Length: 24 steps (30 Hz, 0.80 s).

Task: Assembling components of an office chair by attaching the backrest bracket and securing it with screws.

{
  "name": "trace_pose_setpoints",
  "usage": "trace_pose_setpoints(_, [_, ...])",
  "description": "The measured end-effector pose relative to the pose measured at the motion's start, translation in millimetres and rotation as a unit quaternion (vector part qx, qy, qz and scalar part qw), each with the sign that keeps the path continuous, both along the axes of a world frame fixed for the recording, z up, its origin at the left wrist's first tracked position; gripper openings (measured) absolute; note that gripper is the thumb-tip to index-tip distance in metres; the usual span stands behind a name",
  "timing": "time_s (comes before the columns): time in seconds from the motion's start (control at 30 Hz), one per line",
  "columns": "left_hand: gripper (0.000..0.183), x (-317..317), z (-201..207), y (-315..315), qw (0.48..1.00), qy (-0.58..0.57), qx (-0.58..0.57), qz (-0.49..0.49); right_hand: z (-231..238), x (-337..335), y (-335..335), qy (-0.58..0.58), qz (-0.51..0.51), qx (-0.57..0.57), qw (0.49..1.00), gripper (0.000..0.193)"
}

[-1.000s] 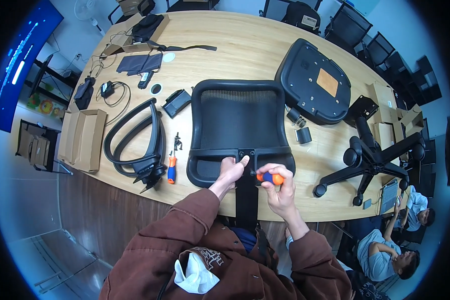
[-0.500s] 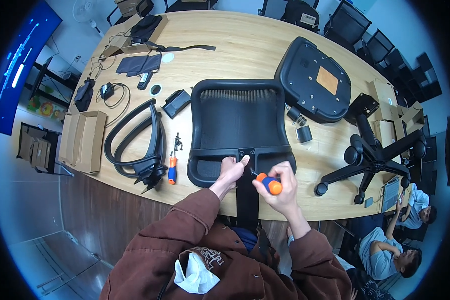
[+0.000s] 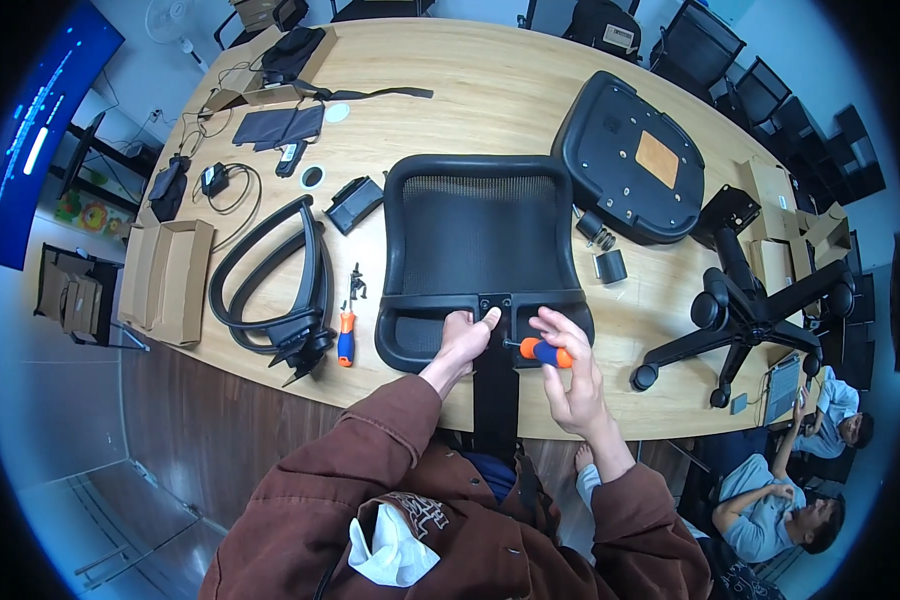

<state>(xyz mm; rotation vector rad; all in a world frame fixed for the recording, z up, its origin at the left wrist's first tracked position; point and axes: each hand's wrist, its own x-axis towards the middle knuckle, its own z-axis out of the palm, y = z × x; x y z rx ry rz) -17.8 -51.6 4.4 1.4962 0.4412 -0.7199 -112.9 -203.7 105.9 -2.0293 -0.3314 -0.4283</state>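
The right hand (image 3: pixel 575 385) held the orange-handled screwdriver (image 3: pixel 542 351) loosely, fingers partly spread, its tip at the bracket (image 3: pixel 505 303) of the mesh chair backrest (image 3: pixel 482 250) lying on the table (image 3: pixel 490 100). The left hand (image 3: pixel 465 335) pressed on the backrest's lower rim, thumb raised. Against the earlier frames, the screwdriver had swung from nearly upright to level, suggesting the fastening was being driven in.

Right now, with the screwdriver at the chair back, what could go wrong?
The right hand holds the screwdriver only with its fingers, so it may slip off the bracket. The left hand lies beside the tip and could be hit. The chair back overhangs the table edge and might shift.
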Motion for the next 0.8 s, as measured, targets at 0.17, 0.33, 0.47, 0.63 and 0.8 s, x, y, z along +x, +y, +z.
trace_pose_setpoints(0.17, [0.032,0.9,3.1,0.2,1.0,0.009,0.0,-0.005,9.2,-0.1,1.3,0.004,-0.04,-0.058,0.998,0.044])
trace_pose_setpoints(0.33, [0.021,3.0,9.3,1.0,0.999,0.014,0.02,-0.024,-6.8,16.0,29.0,-0.062,-0.097,-0.072,0.991,0.048])
trace_pose_setpoints(0.47, [0.02,2.2,16.7,0.1,1.0,-0.001,0.012,-0.012,-28.8,7.1,30.1,0.104,-0.11,0.27,0.951,0.063])
trace_pose_setpoints(0.63, [0.02,0.8,4.7,-1.5,1.0,0.014,-0.019,0.002,-22.2,6.7,7.1,-0.022,-0.012,0.191,0.981,0.039])
trace_pose_setpoints(0.8, [0.03,0.6,-1.4,2.4,1.0,0.015,-0.013,-0.002,-5.0,-0.5,4.6,-0.003,-0.053,0.016,0.998,0.05])
